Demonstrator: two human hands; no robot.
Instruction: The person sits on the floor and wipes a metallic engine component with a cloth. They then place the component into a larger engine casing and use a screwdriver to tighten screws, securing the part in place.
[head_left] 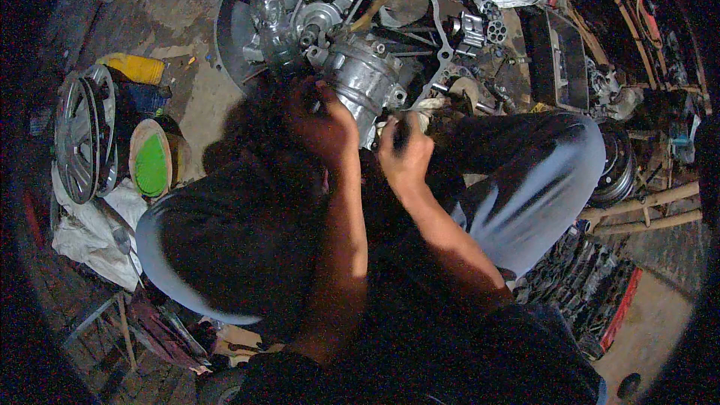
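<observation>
A grey metal engine block [360, 67] lies on the ground between my knees, its finned cylinder end toward me. My left hand [321, 121] rests against the near left side of the cylinder, fingers curled on it. My right hand [405, 151] is closed around a dark tool handle [400, 133] just right of the cylinder's near end. The tool's tip is hidden behind the hand. An open engine casing [240, 22] with gears and shafts spreads behind the cylinder.
A wheel hub [84, 131] and a round green-topped tin [152, 161] lie at the left, with white rags [90, 229] below. A yellow container [139, 67] sits beyond them. Loose metal parts [480, 26], a dark tray [559, 60] and wooden sticks [645, 206] crowd the right.
</observation>
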